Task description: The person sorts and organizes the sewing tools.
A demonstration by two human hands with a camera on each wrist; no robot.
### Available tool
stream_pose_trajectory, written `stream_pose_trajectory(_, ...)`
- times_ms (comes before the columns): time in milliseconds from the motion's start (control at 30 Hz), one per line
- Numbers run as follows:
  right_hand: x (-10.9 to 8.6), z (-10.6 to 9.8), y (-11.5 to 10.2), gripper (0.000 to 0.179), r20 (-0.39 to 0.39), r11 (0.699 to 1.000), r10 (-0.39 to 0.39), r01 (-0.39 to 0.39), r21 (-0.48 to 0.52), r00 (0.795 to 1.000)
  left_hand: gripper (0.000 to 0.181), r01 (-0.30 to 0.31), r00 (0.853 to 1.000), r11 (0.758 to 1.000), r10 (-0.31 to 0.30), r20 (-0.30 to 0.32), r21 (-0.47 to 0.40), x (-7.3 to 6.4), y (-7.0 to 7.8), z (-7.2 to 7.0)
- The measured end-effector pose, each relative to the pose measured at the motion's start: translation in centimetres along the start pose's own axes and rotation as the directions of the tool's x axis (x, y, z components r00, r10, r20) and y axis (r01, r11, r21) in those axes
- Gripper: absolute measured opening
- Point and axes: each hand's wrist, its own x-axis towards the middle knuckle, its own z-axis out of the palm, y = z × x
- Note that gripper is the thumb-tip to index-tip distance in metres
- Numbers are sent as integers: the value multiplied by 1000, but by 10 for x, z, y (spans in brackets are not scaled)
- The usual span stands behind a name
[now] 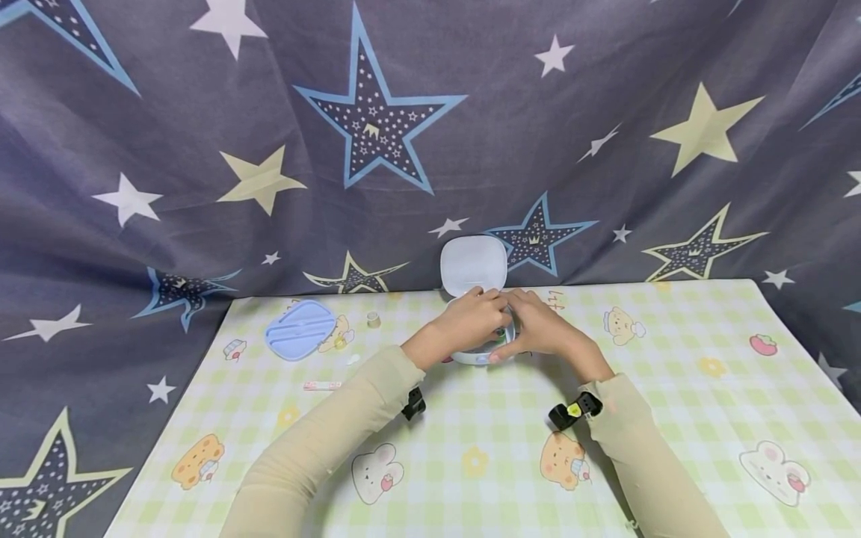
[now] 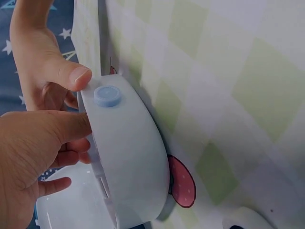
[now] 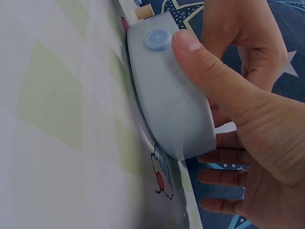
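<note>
Our left arm [image 1: 323,441] and right arm [image 1: 649,452] slant forward and inward, our two hands close together. Our left hand [image 1: 469,318] angles downward — knuckles up, fingertips partly hidden from the head view. Our right hand [image 1: 540,324] grips, thumb set apart — the fingers opposite it.

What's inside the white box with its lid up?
A bit of green shows in the white box, but it's too small to name. The left grip and right grip cover much of the inside, so anything else under them can't be seen.
</note>
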Motion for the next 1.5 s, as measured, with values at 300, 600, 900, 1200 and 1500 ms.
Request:
stream_pose_trajectory(300,-1,0,-1,109,4,1000,-1,1,7,1000,25,0,1000,999,-1,-9,-37,-1,0,1)
stream_pose_trajectory(600,0,0,-1,109,16,1000,-12,11,16,1000,26,-5,1000,999,4,-15,-51,-4,1,0)
stream_pose_trajectory(900,1,0,-3,112,18,1000,12,-12,-5,1000,26,16,998,995,-21,-54,-95,-9,-1,-2)
stream_pose_trajectory(1200,2,0,-4,117,2,999,30,-30,-45,1000,31,140,983,959,-165,-84,-247,-29,-22,-17)
stream_pose_trajectory(1500,3,-1,-5,120,12,997,74,-74,-36,997,29,218,945,932,-276,-176,-290,-66,-54,-26)
